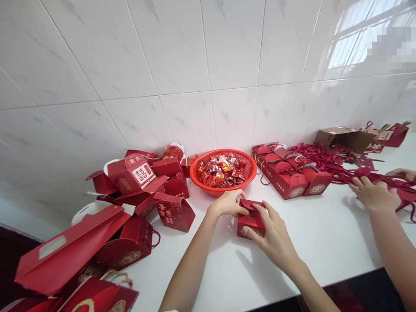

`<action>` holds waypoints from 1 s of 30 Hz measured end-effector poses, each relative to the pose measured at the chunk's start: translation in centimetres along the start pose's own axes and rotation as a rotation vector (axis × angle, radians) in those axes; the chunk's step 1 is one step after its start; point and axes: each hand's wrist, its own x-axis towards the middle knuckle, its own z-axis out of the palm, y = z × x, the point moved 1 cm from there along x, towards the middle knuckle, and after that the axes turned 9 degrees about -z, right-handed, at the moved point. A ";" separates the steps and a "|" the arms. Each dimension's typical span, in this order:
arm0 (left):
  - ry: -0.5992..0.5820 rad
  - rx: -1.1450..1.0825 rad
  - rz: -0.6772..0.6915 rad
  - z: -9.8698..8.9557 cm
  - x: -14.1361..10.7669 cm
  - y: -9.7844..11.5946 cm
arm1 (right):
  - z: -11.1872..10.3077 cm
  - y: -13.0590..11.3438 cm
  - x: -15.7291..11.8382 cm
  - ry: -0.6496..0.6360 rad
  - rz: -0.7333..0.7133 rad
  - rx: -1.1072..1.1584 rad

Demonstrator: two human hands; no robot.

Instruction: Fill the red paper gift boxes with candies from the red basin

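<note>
A small red candy box [244, 223] with a gold emblem low on its front stands on the white tabletop in front of me. My left hand [230, 203] grips its left side, fingers at the top flaps. On the right, my right hand [273, 229] has its fingers on the top flaps and its thumb across the front, near the emblem. Dark gaps show between the flaps; what lies inside is hidden. Just behind the box sits a round red plastic basket [199, 183] heaped with wrapped candies [222, 171].
Red boxes [138, 173] are piled along the left side, some open or tipped. Finished-looking boxes [282, 173] stand in rows right of the basket. Farther right lie dark red ribbons [338, 164] and a cardboard box [338, 136]. Another person's hands [375, 195] handle ribbons there. A tiled wall rises behind.
</note>
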 end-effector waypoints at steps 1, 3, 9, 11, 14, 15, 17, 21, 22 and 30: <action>0.006 -0.006 0.015 0.2 0.2 0.0 | 0.3 -0.1 -0.1 0.007 -0.001 -0.039; 0.017 0.000 0.048 0.6 0.4 0.0 | 0.6 -0.1 -0.1 0.012 0.001 -0.104; -0.029 -0.005 0.093 0.7 0.0 0.4 | 0.5 0.6 0.4 -0.033 0.019 -0.215; -0.026 0.024 0.093 0.8 -0.1 0.6 | 0.4 0.8 0.4 -0.042 0.032 -0.244; 0.048 0.117 0.115 1.6 -0.1 0.9 | 0.4 1.2 0.3 -0.078 0.062 -0.279; 0.088 0.152 0.128 1.9 -0.1 1.0 | 0.4 1.3 0.2 -0.099 0.074 -0.291; 0.167 0.207 0.143 2.7 -0.1 1.2 | 0.4 1.5 0.2 -0.131 0.097 -0.326; 0.240 0.214 0.147 4.1 0.0 1.5 | 0.2 1.7 0.6 -0.131 0.108 -0.404; 0.247 0.201 0.155 4.3 0.0 1.4 | 0.1 1.6 0.8 -0.131 0.110 -0.416; 0.202 -0.104 0.334 5.5 0.7 -1.0 | -1.2 2.2 2.2 -0.075 0.154 -0.350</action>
